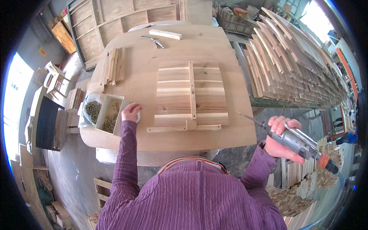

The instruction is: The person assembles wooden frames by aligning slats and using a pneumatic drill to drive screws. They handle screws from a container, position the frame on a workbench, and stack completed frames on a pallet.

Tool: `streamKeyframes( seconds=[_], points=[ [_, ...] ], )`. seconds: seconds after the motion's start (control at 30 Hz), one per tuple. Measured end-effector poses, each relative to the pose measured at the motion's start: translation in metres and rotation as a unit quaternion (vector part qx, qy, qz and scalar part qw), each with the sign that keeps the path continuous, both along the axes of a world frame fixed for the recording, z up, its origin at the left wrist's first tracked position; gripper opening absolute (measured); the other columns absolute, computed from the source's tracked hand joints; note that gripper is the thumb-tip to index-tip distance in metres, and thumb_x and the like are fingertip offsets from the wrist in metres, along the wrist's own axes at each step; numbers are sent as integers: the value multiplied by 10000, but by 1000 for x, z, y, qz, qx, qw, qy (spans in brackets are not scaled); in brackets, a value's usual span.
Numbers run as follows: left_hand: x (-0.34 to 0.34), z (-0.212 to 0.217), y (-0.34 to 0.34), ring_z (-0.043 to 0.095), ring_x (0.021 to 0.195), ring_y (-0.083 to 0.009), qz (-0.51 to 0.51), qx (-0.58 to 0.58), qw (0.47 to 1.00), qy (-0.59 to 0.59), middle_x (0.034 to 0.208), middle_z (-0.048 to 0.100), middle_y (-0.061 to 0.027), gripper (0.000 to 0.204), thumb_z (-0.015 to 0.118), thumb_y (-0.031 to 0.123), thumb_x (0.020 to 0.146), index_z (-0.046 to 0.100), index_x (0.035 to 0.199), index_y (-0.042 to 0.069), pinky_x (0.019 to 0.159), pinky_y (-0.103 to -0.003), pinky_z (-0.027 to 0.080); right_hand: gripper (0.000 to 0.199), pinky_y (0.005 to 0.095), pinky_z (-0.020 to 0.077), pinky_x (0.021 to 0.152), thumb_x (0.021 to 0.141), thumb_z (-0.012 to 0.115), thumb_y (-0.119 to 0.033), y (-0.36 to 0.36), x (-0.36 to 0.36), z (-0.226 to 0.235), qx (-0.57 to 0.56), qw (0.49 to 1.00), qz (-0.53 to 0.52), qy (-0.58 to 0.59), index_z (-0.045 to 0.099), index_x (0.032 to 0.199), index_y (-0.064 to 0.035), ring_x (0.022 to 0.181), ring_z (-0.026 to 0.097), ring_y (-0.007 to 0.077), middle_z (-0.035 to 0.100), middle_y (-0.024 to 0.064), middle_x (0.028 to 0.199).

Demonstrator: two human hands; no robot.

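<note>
Right hand [281,138] grips screwdriver [295,141]; left hand [131,112] beside screw box [110,113]

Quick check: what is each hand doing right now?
Left hand: closed beside the screw box; contents cannot be told.
Right hand: gripping the power screwdriver.

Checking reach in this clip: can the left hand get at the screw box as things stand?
Probably yes: the left hand rests on the table right beside the open-topped screw box, with nothing between them.
</note>
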State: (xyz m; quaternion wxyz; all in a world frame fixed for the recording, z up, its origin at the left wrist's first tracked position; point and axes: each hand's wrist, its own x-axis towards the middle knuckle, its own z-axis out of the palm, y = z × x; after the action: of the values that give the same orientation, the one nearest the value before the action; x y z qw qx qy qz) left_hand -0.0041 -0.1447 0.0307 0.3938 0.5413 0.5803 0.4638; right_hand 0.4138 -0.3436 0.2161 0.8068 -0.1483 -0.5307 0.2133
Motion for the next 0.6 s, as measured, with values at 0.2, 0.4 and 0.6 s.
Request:
streamKeyframes(
  seconds=[0.2, 0.4, 0.6],
  points=[
    [110, 30, -24, 614, 748, -114, -208, -101, 972, -50, 814, 665, -96, 177, 595, 54, 775, 629, 919, -43, 696, -223, 473, 990, 313, 397, 544, 490, 455, -870, 35, -52, -4, 17, 998, 64, -7, 471, 982, -11, 584, 488, 187, 519, 62, 661],
    [161, 29, -38, 582, 677, -86, -284, -119, 940, -145, 816, 660, -88, 164, 578, 50, 790, 616, 926, -34, 593, -197, 446, 982, 328, 417, 570, 507, 474, -855, 63, -90, -23, -9, 994, 105, -18, 461, 972, 10, 599, 504, 197, 533, 86, 688],
    [170, 14, -40, 630, 773, -129, -275, -123, 927, -222, 819, 658, -113, 181, 556, 32, 793, 594, 945, -60, 711, -220, 483, 965, 323, 408, 570, 502, 453, -869, 79, -105, -30, -68, 991, 108, -30, 466, 947, -13, 586, 508, 192, 523, 73, 658]
  ],
)
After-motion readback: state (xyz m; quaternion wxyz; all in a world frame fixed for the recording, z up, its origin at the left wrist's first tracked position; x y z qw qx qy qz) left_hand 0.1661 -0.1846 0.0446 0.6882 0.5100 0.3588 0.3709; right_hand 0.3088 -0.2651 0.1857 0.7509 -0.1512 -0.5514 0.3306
